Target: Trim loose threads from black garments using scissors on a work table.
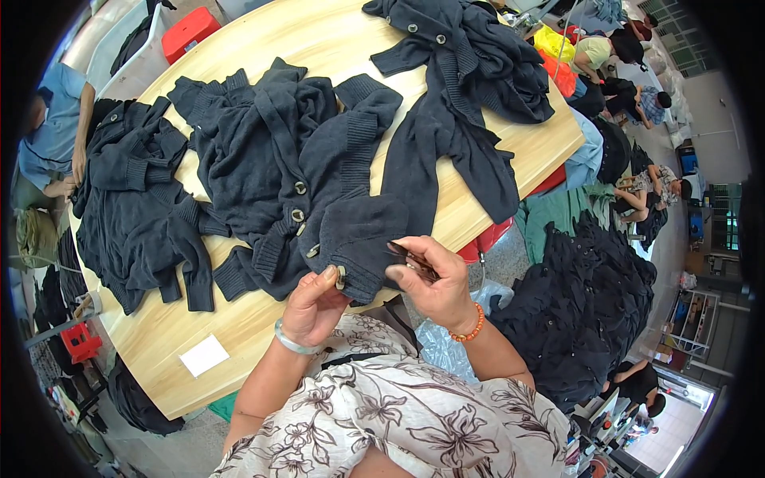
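A dark navy knitted cardigan with metal buttons lies spread on the light wooden table. My left hand, with a pale bangle on the wrist, pinches the cardigan's near edge at one button. My right hand, wearing an orange bead bracelet, holds a small dark tool, likely thread snips, just right of that button. The tool's tip lies against the knit fabric.
Two more dark cardigans lie on the table, one at the left and one at the far right. A white paper slip sits near the front edge. A big pile of dark garments fills the floor to my right. People sit around.
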Action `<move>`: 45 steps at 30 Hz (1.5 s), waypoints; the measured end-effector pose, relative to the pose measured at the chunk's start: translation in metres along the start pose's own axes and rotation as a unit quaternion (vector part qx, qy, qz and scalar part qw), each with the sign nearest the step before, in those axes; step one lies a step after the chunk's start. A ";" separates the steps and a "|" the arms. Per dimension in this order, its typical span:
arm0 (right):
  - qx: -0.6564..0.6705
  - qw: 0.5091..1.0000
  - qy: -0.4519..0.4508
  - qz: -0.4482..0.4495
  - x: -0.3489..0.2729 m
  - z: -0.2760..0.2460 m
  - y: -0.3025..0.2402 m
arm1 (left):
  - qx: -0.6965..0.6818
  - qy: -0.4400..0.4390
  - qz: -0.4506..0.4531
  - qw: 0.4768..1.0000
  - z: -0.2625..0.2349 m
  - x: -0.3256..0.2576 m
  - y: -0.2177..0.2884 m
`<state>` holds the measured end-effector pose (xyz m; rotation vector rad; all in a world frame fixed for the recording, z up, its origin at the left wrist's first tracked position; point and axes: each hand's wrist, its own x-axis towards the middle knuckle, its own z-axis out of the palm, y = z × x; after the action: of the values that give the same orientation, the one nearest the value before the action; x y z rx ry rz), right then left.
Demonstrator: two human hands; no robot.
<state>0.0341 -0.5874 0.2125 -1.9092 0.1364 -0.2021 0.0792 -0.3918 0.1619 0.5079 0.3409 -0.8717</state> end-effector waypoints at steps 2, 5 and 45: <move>0.042 0.997 -0.035 0.053 -0.002 -0.002 -0.009 | 0.008 -0.008 0.009 1.000 -0.001 0.001 -0.001; -0.031 0.995 -0.040 -0.080 0.000 0.013 -0.001 | 0.030 -0.015 0.022 0.999 -0.005 0.003 -0.005; 0.116 0.990 -0.064 0.042 0.005 0.024 0.027 | 0.217 0.001 0.098 0.971 -0.006 0.006 -0.012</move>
<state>0.0436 -0.5756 0.1800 -1.6753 0.1006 -0.0358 0.0731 -0.3991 0.1505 0.9314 0.0957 -0.7518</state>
